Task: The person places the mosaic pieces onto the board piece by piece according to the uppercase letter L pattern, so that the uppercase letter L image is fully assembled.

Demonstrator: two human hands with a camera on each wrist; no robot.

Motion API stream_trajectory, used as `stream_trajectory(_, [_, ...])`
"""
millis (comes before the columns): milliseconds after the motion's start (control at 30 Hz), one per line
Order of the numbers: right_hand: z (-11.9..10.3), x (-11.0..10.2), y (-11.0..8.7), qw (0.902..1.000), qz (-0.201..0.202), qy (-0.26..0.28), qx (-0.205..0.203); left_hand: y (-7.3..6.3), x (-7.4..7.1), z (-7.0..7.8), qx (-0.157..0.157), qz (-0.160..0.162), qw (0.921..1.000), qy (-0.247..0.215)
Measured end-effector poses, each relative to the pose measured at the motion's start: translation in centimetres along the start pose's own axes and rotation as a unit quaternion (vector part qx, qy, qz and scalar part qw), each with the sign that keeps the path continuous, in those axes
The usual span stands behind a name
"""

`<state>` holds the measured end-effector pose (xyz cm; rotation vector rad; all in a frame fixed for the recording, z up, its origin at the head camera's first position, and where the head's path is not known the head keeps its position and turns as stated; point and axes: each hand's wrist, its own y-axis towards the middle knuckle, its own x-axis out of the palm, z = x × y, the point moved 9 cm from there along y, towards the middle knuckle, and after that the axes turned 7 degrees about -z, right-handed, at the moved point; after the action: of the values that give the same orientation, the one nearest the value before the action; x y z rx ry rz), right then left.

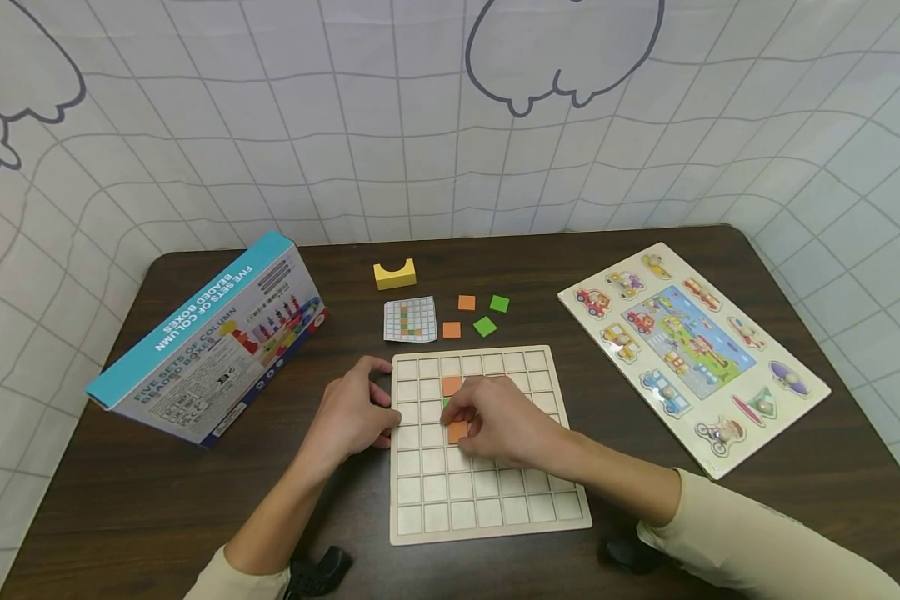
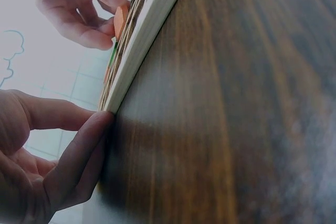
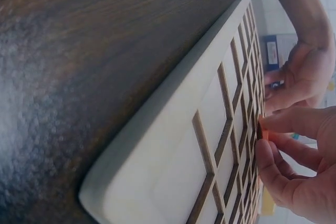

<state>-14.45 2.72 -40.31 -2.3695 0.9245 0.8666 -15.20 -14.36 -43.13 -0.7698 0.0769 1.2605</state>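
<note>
The square wooden grid board (image 1: 420, 492) lies flat on the table. My right hand (image 1: 506, 421) pinches an orange square tile (image 1: 457, 432) between thumb and fingers over the middle of the grid. In the right wrist view this tile (image 3: 264, 128) is tilted, close over the cells. Another orange tile (image 1: 452, 385) sits in a cell farther up the board. A green tile (image 1: 445, 402) beneath it is mostly covered by the right hand. My left hand (image 1: 351, 412) holds the board's left edge, and in the left wrist view its fingertips (image 2: 100, 119) meet at that edge.
Beyond the board lie a small pattern card (image 1: 409, 320), loose orange tiles (image 1: 467, 302), green tiles (image 1: 485, 326) and a yellow arch block (image 1: 395, 275). A box (image 1: 217, 350) stands at left; a picture puzzle board (image 1: 690, 354) lies at right on the dark table (image 1: 157, 500).
</note>
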Motion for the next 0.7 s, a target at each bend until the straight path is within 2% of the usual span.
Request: stream_trajectory(700, [-0.29,-0.04,0.05,0.9999,0.006,-0.013,-0.008,0.03,0.02,0.03,-0.004,-0.002,1.0,0.004])
